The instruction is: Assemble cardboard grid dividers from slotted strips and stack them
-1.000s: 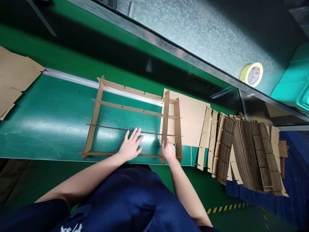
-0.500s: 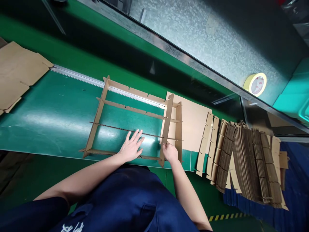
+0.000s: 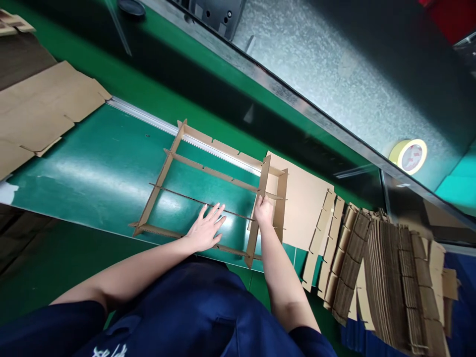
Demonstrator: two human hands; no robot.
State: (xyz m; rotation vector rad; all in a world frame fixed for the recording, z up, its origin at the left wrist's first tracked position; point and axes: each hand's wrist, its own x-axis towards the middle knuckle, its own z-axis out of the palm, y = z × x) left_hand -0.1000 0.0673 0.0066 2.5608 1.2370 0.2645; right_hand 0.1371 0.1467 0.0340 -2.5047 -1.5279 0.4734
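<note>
A cardboard divider grid (image 3: 159, 168) of interlocked slotted strips stands on the green work surface. My left hand (image 3: 204, 230) is open, fingers spread, over the lower middle of the grid by its thin lengthwise strip. My right hand (image 3: 263, 210) is closed around the upper edge of a crosswise cardboard strip (image 3: 264, 174), near where a lengthwise strip crosses it. Another crosswise strip (image 3: 281, 186) stands just to the right, forming the grid's right end. My fingers hide part of the held strip.
A flat cardboard sheet (image 3: 299, 208) lies under the grid's right end. Several slotted strips (image 3: 344, 263) are stacked at the right, and flat cardboard pieces (image 3: 48, 109) at the left. Tape (image 3: 409, 156) sits on the raised metal shelf (image 3: 316, 79) behind.
My right hand has moved up along the crosswise strip, away from its near end toward the middle. My left hand stays spread over the grid. The camera view has shifted slightly.
</note>
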